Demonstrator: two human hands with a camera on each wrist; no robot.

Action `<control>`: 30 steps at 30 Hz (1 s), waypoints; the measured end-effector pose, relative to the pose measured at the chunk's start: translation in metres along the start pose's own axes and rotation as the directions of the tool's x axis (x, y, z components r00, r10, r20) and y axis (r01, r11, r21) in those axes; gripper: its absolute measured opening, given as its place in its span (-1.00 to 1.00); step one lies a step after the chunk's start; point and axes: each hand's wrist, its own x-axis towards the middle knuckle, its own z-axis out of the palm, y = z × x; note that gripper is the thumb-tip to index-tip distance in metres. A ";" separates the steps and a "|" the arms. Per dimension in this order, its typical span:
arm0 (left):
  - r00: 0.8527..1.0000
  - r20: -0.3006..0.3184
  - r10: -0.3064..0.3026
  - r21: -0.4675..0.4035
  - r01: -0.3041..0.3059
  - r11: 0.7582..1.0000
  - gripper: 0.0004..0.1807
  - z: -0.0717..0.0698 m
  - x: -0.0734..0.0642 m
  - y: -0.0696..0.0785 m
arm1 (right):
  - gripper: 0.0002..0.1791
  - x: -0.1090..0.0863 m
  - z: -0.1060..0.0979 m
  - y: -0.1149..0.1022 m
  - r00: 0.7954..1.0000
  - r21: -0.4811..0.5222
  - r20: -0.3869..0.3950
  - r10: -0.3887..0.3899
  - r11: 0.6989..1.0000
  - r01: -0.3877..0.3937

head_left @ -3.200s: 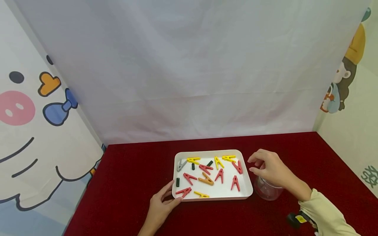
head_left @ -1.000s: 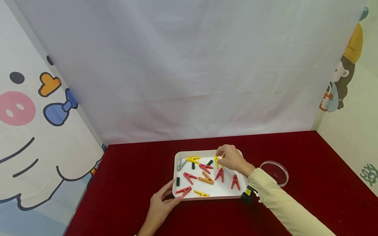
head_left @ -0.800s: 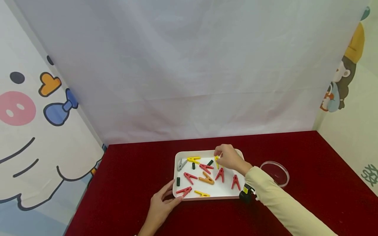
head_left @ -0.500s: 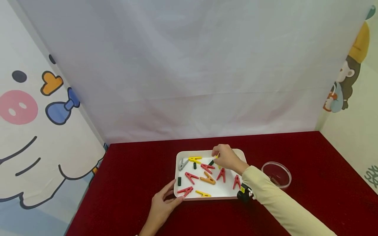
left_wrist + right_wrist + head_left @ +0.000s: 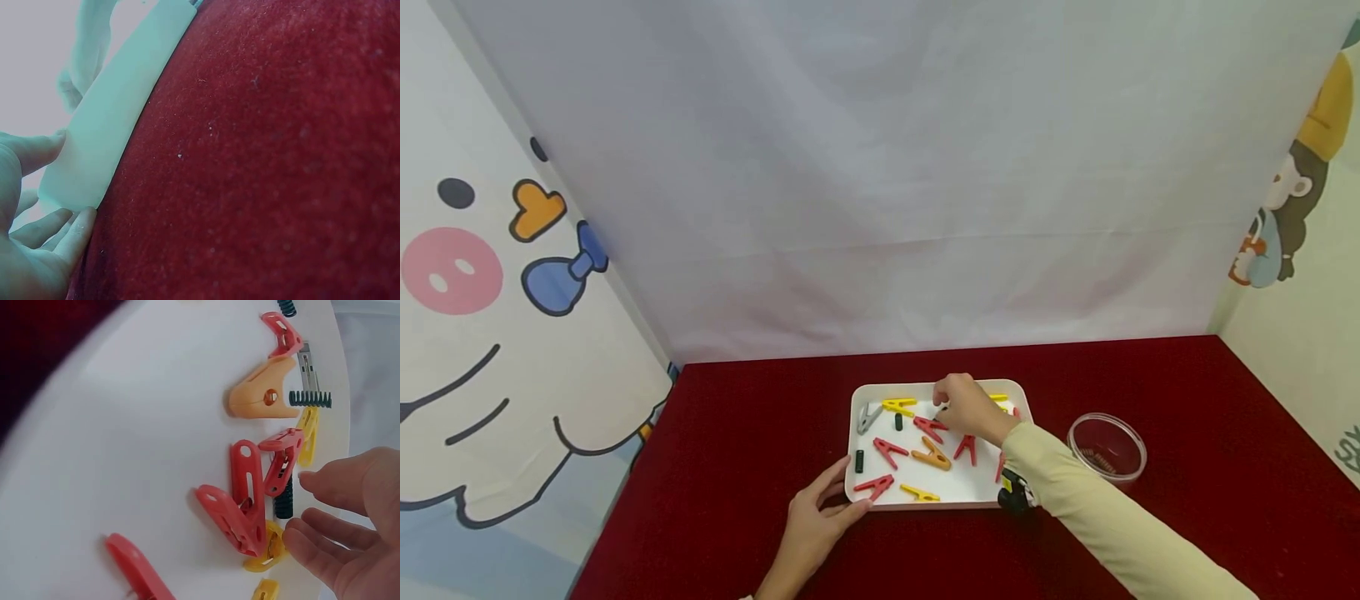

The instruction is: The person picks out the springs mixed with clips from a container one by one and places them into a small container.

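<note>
A white tray [image 5: 970,496] holds several plastic spring clips, among them a red clip [image 5: 889,451] and an orange clip [image 5: 932,455], plus dark green coil springs. My left hand [image 5: 812,521] holds the tray's near left corner, thumb at the front side and fingers on the left wall. Over the tray's far part is my right hand [image 5: 967,407], fingers pointing down. In the right wrist view, the thumb and fingers of that right hand [image 5: 350,519] are apart, close to either side of a green spring [image 5: 284,499]. Yellow and red clips lie beside this spring.
Right of the tray stands a round clear jar [image 5: 1105,418] with a small coiled item in it. Two other green springs [image 5: 859,461] lie toward the tray's left side, near a grey clip [image 5: 868,417]. Dark red cloth [image 5: 760,433] covers the table; a white curtain hangs behind.
My right hand has moved from over the jar to above the tray, then slid left past the yellow clip to the green spring. The left hand keeps its hold on the tray.
</note>
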 end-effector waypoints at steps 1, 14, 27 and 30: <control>1.000 0.001 -0.001 0.005 0.001 1.000 -0.25 0.000 0.000 0.000 | -0.90 0.001 0.001 0.000 1.000 -0.006 0.007 0.001 1.000 -0.001; 1.000 0.008 -0.006 0.019 0.006 1.000 -0.24 -0.001 0.000 0.000 | -0.92 0.004 0.002 -0.004 0.996 -0.039 0.078 0.034 0.999 -0.031; 1.000 0.008 -0.001 0.016 0.001 1.000 -0.24 -0.001 0.000 0.001 | -0.90 0.004 0.002 -0.005 0.990 -0.043 0.132 0.053 0.998 -0.048; 1.000 0.006 0.004 0.024 -0.004 1.000 -0.24 -0.001 0.000 0.000 | -0.89 0.004 0.002 -0.006 0.988 -0.044 0.144 0.058 0.998 -0.052</control>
